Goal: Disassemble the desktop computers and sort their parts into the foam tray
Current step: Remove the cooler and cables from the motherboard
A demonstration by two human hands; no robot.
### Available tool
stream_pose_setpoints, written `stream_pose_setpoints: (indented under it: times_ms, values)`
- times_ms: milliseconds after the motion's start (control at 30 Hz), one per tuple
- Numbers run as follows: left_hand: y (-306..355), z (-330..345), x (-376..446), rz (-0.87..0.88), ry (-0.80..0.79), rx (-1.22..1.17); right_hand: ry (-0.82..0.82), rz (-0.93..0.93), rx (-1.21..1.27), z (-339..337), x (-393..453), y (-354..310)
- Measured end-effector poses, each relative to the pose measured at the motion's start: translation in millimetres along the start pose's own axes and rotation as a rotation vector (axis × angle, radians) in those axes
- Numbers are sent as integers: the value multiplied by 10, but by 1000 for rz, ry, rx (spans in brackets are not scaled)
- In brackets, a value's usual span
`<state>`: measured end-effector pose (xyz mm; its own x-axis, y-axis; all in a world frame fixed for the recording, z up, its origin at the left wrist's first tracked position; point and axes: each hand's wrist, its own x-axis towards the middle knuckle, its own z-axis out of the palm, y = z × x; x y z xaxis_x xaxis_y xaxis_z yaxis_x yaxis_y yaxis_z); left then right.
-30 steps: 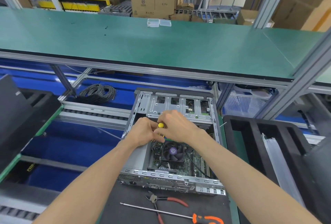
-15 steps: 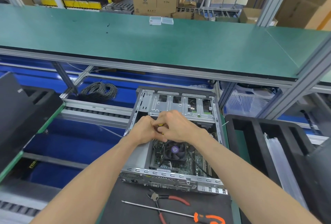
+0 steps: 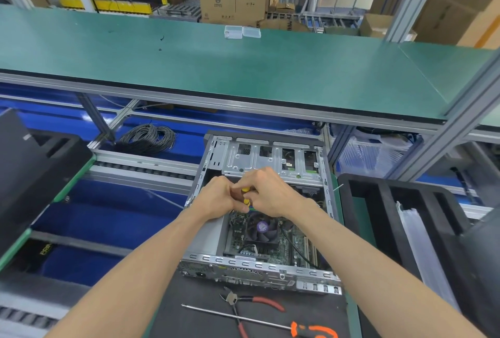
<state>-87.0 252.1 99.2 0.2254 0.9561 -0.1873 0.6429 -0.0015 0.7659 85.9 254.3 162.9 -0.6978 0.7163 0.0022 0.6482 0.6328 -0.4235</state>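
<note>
An open desktop computer case (image 3: 259, 266) lies on a black mat in front of me. Its motherboard with a round CPU fan (image 3: 262, 227) shows inside, and a metal drive cage (image 3: 270, 159) sits at its far end. My left hand (image 3: 216, 197) and my right hand (image 3: 270, 191) meet over the middle of the case. Both curl round a small yellow-handled screwdriver (image 3: 245, 194), which is mostly hidden between the fingers. A black foam tray (image 3: 389, 202) with long slots stands to the right of the case.
Red-handled pliers (image 3: 251, 304) and a long orange-handled screwdriver (image 3: 270, 322) lie on the mat near me. A second black foam tray (image 3: 35, 172) sits at the left. A coil of black cable (image 3: 147, 138) lies beyond. A green shelf (image 3: 243, 67) overhangs the far side.
Both hands stay together on the yellow screwdriver over the case; the fingers have shifted slightly around its handle. The view has tilted a little.
</note>
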Motion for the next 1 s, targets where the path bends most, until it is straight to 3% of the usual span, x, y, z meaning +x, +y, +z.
stream_pose_setpoints:
  times_ms: [233,400,533,700,867,1000]
  values:
    - [-6,36,19,1,37,76,98,139,-100,115,-29,36]
    - [7,10,3,3,-21,122,-4,-4,-117,70,-23,-9]
    - [-9,9,-2,2,39,124,-40,-83,-117,67,-12,-61]
    - [1,29,-3,61,81,162,-63,11,-416,209,51,-25]
    - [-10,9,9,32,4,205,-157,41,-251,262,79,-5]
    - [-73,-45,24,142,18,162,-238,53,-188,155,67,47]
